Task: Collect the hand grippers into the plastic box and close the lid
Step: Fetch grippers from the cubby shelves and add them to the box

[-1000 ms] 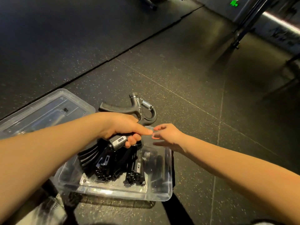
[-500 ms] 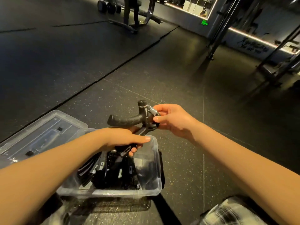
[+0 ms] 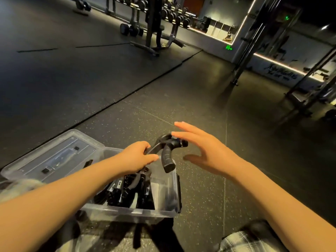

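Note:
A clear plastic box (image 3: 167,200) stands on the dark floor between my knees, with several black hand grippers (image 3: 127,191) lying inside it. My left hand (image 3: 137,156) grips one handle of a black hand gripper (image 3: 166,153) above the box's far edge; its other handle hangs down toward the box. To the right of that gripper my right hand (image 3: 203,148) hovers with fingers spread and straight, holding nothing; its fingertips are close to the gripper's spring end. The clear lid (image 3: 54,155) lies flat on the floor to the left of the box.
Dark speckled rubber floor (image 3: 200,110) stretches ahead. Dumbbell racks (image 3: 163,13) and a bench stand far back, and black rack uprights (image 3: 254,42) rise at the right. My plaid-clad knee (image 3: 245,240) shows at the bottom right.
My right hand has let go of the gripper's spring end and opened. The gripper in my left hand has turned so its free handle points down. The view has tilted up.

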